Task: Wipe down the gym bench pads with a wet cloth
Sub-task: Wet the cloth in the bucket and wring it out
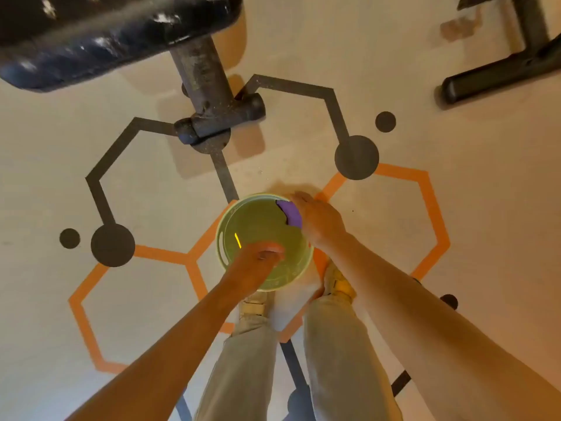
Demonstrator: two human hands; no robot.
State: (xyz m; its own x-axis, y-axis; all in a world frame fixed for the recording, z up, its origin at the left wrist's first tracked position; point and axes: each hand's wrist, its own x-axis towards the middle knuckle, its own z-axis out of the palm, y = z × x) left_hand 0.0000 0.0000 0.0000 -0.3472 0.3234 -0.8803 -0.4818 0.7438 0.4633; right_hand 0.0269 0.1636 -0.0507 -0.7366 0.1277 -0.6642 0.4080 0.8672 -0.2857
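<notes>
A black padded bench pad [100, 34] fills the top left, standing on a worn metal post [203, 77]. Straight below me on the floor is a light green bucket [230, 226]. A purple cloth [290, 214] lies over its far right rim, and my right hand [318, 221] holds it from the right side. My left hand [256, 267] hovers over the bucket's near rim with loosely curled, blurred fingers; I see nothing in them. Whether the bucket holds water is not clear.
The bench's foot bar [218, 121] rests on the floor just beyond the bucket. Another black machine frame [498, 71] stands at the top right. My legs and shoes [337, 284] are right behind the bucket. The pale floor carries orange and dark hexagon markings.
</notes>
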